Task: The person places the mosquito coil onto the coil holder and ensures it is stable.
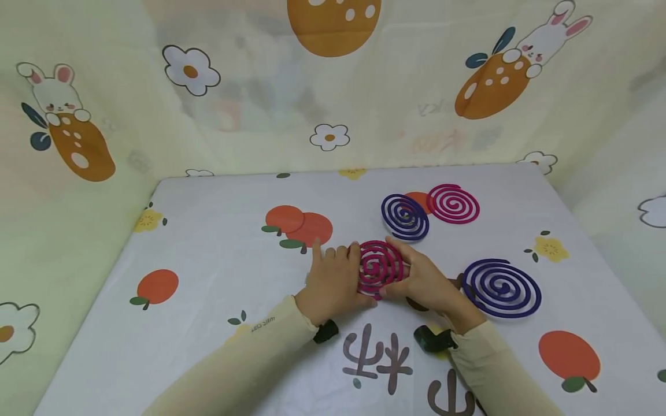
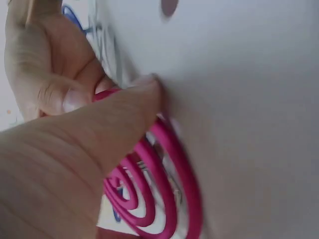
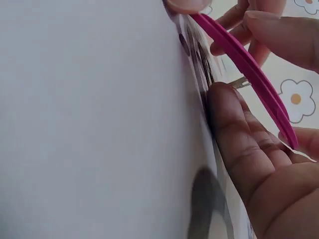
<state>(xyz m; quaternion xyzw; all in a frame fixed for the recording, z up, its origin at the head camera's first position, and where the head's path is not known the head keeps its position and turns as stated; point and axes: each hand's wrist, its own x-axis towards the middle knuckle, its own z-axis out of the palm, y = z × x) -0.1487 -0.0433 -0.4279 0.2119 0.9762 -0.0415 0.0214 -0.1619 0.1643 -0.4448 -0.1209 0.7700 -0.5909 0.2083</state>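
A pink mosquito coil (image 1: 378, 267) is held between both hands at the middle of the table. My left hand (image 1: 335, 280) grips its left side; in the left wrist view the thumb (image 2: 119, 112) lies along the coil's edge (image 2: 169, 149). My right hand (image 1: 424, 283) holds the right side, its thumb at the near rim. Seen edge-on in the right wrist view, the coil (image 3: 249, 67) is tilted above the tabletop. Right-hand fingers (image 3: 234, 124) reach underneath it, close to a small slotted metal tab (image 3: 240, 82).
Behind the hands lie a dark blue coil (image 1: 405, 217) and another pink coil (image 1: 453, 204). A larger-looking dark blue coil (image 1: 502, 288) is to the right of my right forearm. The white tablecloth (image 1: 218, 231) has printed fruit and flowers; patterned cloth (image 1: 260, 110) walls surround it.
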